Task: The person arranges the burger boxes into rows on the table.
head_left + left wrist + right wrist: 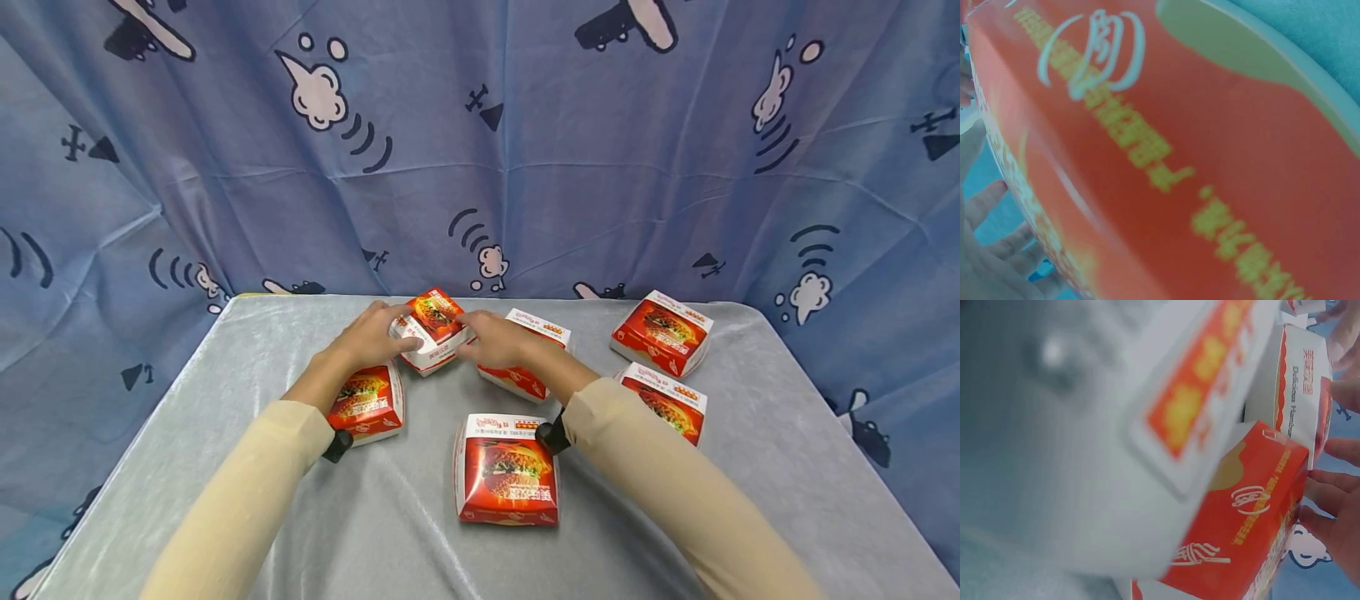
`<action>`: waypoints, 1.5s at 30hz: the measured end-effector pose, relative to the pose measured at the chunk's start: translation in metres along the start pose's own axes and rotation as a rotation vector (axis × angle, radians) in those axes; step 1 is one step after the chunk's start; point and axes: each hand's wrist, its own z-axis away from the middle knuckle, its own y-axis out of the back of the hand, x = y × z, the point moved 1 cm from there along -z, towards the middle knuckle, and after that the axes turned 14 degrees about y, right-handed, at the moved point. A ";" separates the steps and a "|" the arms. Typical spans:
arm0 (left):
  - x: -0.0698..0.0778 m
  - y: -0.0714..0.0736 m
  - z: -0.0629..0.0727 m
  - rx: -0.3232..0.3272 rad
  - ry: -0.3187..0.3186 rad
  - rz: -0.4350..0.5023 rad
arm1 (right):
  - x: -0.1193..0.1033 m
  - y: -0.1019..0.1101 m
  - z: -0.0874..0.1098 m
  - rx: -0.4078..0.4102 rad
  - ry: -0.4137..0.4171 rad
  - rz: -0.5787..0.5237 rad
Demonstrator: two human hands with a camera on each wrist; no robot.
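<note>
A red-and-white hamburger box point(433, 329) sits turned at an angle at the back of the table, between both hands. My left hand point(371, 335) grips its left side, thumb toward the near face and fingers toward the back. On the opposite side, my right hand point(501, 340) holds the right edge with fingers and thumb. The printed white side of this box point(1302, 381) shows in the right wrist view, beside the right fingers point(1341, 450). Another hamburger box point(1166, 156) fills most of the left wrist view and hides part of the left hand point(997, 250).
One hamburger box point(367, 404) lies beneath the left wrist, another point(517, 379) under the right hand. A third point(508, 475) sits at the front middle. Two more point(663, 333) stand at the right, the nearer partly behind the right sleeve. A blue patterned curtain point(600, 192) hangs behind the grey-covered table point(375, 533).
</note>
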 end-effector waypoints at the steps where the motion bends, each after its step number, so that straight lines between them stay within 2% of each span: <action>1: 0.000 0.000 0.000 0.000 0.008 -0.004 | -0.002 0.000 0.001 0.011 -0.001 0.014; 7: 0.000 0.001 0.002 0.006 0.019 -0.011 | -0.015 -0.005 0.002 0.068 -0.049 0.103; 14: -0.001 0.001 0.002 0.040 -0.019 0.011 | -0.021 -0.012 0.002 -0.018 -0.034 0.134; 18: -0.003 0.001 0.002 0.070 -0.063 0.021 | -0.022 -0.011 0.002 -0.061 -0.037 0.119; 23: -0.004 0.001 -0.002 0.075 -0.086 0.028 | -0.022 -0.008 0.002 -0.100 -0.040 0.094; 31: -0.005 0.002 -0.001 0.057 -0.092 0.047 | -0.017 -0.006 0.000 -0.098 -0.043 0.109; 45: -0.004 0.001 -0.002 0.039 -0.101 0.060 | -0.014 -0.005 -0.002 -0.088 -0.035 0.074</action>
